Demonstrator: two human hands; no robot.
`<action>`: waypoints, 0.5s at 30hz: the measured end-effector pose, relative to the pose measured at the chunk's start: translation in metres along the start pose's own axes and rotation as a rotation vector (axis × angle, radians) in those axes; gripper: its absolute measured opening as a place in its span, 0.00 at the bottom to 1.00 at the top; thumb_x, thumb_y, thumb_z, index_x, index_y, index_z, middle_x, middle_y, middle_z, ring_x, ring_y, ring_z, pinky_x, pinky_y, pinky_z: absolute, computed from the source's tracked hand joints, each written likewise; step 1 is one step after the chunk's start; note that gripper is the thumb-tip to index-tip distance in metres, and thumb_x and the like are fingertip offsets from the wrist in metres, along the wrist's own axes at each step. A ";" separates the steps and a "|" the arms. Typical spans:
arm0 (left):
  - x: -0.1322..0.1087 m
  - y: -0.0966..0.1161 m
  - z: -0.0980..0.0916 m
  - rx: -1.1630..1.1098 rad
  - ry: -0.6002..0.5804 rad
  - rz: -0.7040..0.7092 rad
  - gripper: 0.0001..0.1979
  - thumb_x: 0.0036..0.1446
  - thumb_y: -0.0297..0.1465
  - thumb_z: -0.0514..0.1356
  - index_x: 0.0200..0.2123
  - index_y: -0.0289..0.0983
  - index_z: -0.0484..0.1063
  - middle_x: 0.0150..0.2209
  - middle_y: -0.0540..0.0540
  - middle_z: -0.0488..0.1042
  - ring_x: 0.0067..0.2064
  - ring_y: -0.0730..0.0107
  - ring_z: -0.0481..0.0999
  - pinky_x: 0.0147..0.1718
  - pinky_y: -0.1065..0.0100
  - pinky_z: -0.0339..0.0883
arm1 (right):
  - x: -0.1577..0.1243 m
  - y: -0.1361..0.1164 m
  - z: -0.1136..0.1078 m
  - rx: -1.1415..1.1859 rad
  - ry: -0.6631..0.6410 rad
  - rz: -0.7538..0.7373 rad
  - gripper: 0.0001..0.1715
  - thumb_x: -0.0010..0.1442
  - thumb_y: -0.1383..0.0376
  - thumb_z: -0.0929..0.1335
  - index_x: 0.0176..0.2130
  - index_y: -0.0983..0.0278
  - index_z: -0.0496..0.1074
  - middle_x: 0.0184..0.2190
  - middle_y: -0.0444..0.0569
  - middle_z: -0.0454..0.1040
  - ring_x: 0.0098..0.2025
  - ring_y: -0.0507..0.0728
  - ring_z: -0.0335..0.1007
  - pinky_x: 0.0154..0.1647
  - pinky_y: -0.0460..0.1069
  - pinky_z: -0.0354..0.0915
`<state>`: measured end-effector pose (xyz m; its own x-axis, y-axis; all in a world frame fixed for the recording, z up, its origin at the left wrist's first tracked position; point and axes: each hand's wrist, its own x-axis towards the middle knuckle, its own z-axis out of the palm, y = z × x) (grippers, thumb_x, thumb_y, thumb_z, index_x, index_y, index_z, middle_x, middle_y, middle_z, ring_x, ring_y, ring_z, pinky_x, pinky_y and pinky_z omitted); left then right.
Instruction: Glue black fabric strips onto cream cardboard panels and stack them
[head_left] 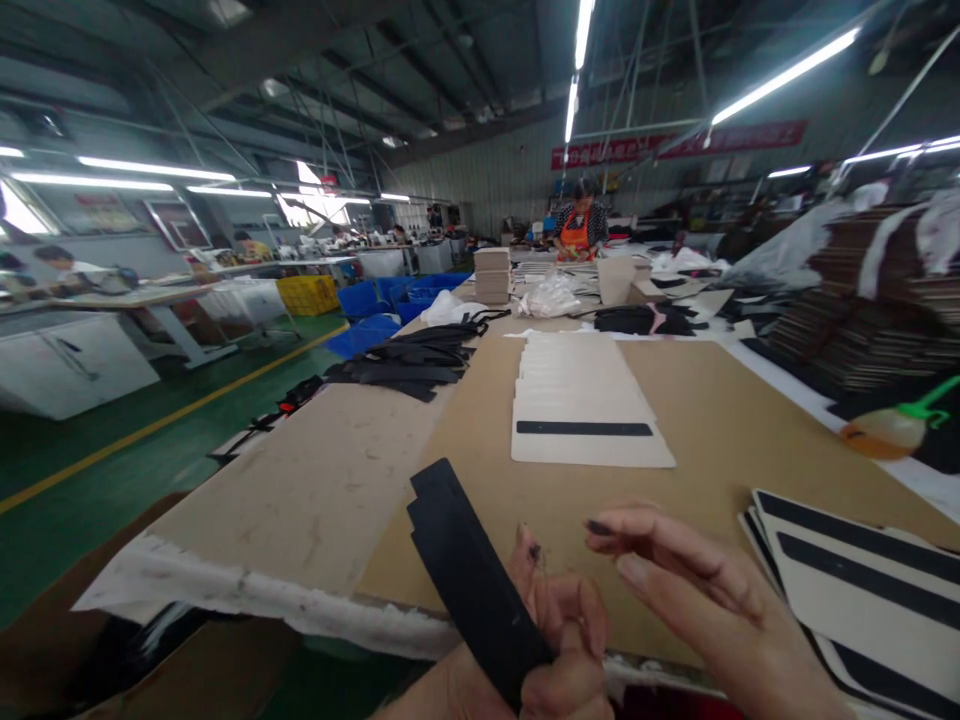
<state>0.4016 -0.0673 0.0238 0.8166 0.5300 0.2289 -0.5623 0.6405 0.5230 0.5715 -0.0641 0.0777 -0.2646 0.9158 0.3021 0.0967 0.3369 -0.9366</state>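
My left hand [559, 620] grips a small stack of black strips [472, 575] with stepped ends, held up at a slant over the table's front edge. To its right, my right hand [697, 590] is raised with the fingers apart and no strip in it; dark smudges show on the fingertips. Beyond both hands lies a fanned row of cream panels [577, 380], and the nearest one carries a black strip [585, 429] across it. Several more cream panels with black bands [870, 580] are piled at the right, beside my right forearm.
A heap of black strips [405, 355] lies at the table's far left. Farther back are a stack of cream pieces [492, 275], plastic bags [551, 296] and a person in an orange apron [579, 228]. A green-necked bottle [892, 430] stands at the right edge.
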 end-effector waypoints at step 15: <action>0.036 -0.060 -0.007 0.030 0.016 -0.168 0.44 0.49 0.69 0.34 0.24 0.38 0.69 0.09 0.55 0.51 0.12 0.76 0.50 0.19 0.68 0.47 | -0.037 -0.016 0.000 -0.496 0.150 -0.199 0.12 0.63 0.69 0.65 0.27 0.61 0.70 0.24 0.41 0.69 0.29 0.50 0.67 0.30 0.47 0.61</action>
<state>0.4636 -0.0830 -0.0055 0.8965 0.4256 0.1232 -0.4137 0.7043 0.5770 0.5799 -0.1037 0.0812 -0.1881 0.8330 0.5203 0.5084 0.5359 -0.6741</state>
